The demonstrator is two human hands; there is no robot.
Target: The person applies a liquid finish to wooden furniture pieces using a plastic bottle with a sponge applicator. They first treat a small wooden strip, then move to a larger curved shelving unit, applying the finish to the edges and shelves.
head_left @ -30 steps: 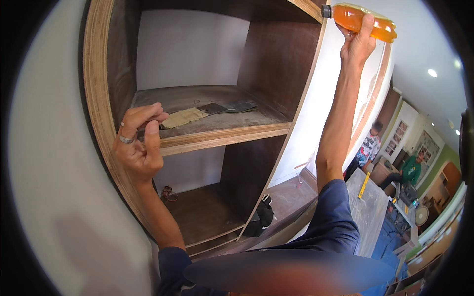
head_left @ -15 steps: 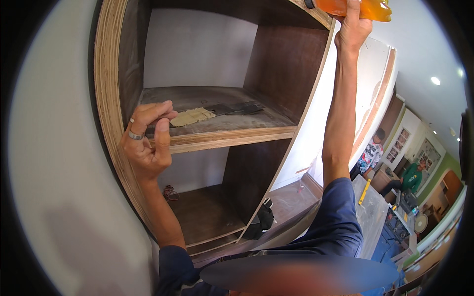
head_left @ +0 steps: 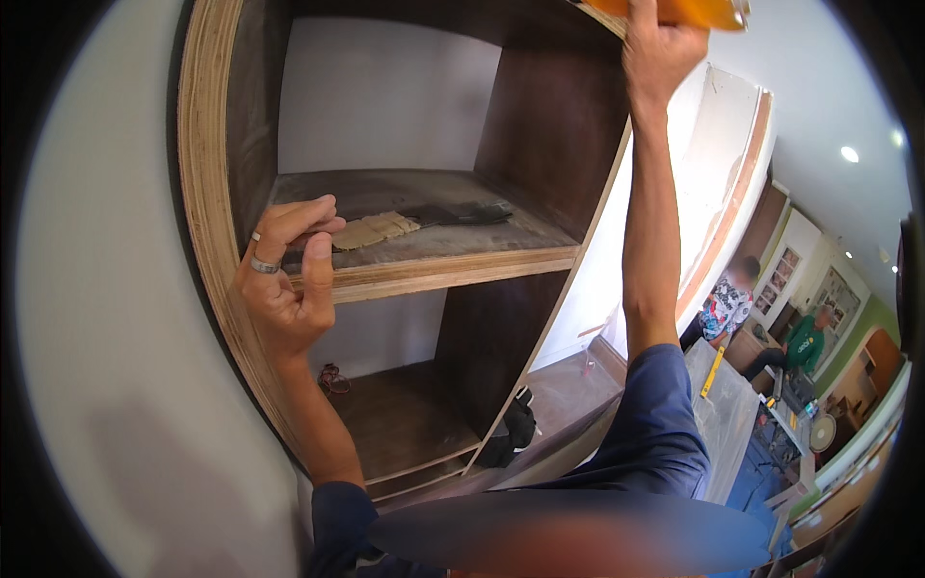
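My left hand (head_left: 284,279), with a ring on one finger, grips the front edge of a plywood shelf (head_left: 453,273) inside a tall dark wooden cabinet (head_left: 554,135). My right hand (head_left: 660,48) is raised above my head and holds an orange tool (head_left: 689,12) against the cabinet's top right corner; most of the tool is cut off by the picture's edge. On the shelf lie a folded tan cloth (head_left: 376,229) and a dark flat object (head_left: 462,213).
The lower compartment holds a small red cable (head_left: 332,379). A black bag (head_left: 511,433) rests at the cabinet's foot. Two other people (head_left: 761,318) are far off at the right by a worktable with a yellow level (head_left: 711,371). A white wall is at the left.
The view has shifted upward and to the right, so the orange tool and my right hand now sit at the top edge. My left hand stays on the shelf edge.
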